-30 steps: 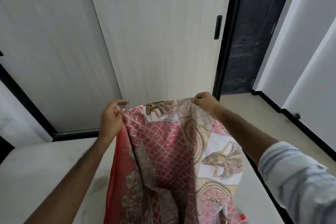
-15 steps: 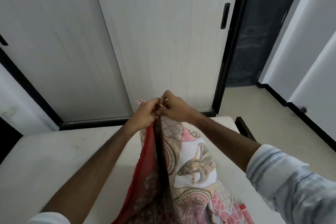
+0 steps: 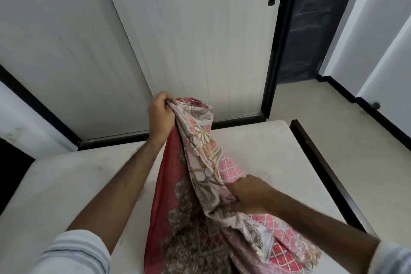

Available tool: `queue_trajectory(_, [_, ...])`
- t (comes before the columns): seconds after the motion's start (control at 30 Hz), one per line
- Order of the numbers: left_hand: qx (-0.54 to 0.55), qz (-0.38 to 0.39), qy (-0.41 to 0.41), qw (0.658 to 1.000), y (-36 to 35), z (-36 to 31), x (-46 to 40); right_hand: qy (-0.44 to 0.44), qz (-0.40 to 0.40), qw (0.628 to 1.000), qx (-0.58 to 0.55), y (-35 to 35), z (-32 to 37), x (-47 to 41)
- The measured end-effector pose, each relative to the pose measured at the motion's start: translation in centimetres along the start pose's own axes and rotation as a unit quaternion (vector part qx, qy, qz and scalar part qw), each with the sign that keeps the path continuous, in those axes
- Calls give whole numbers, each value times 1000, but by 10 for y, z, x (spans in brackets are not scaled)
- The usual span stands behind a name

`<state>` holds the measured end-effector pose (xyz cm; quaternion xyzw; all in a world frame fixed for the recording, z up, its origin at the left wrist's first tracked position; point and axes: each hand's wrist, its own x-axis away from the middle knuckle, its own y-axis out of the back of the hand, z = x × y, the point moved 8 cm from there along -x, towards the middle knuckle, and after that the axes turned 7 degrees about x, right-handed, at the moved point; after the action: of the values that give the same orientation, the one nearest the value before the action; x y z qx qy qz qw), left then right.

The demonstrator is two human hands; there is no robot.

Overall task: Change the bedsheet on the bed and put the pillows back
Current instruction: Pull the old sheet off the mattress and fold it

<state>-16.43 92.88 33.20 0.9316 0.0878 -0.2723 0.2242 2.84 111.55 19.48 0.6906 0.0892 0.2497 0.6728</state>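
Note:
A red and pink patterned bedsheet (image 3: 195, 218) hangs folded lengthwise above the bare cream mattress (image 3: 66, 184). My left hand (image 3: 160, 113) grips its top corners, raised near the wardrobe. My right hand (image 3: 251, 193) grips the gathered cloth lower down, over the right part of the mattress. The sheet's lower part drops out of view at the bottom edge. No pillows are in view.
White sliding wardrobe doors (image 3: 189, 40) stand right behind the bed. A dark bed frame rail (image 3: 322, 169) runs along the mattress's right side. Beige floor (image 3: 367, 140) lies to the right, leading to a dark doorway (image 3: 311, 24).
My hands met at the top of the sheet, folding it in half. Since then my right hand has slid down the cloth while my left keeps the top corners.

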Motion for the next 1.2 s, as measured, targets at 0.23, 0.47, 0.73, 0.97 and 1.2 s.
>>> queue_trajectory(0.23, [-14,-7,39,999,7,25,-9,-32,-154,928,-337,-10,-14,42])
queue_trajectory(0.47, [-34,-17,69,997,18,55,-14,-115,-343,811,-461,13,-59,78])
queue_trajectory(0.73, [-59,-19,51,997,18,64,-21,-134,-398,874,-246,107,-115,89])
queue_trajectory(0.97, [-54,-26,3,998,13,43,-37,-81,-412,838,-348,214,-185,84])
queue_trajectory(1.2, [-61,-6,-11,998,15,33,-38,-62,-194,973,-108,229,-178,65])
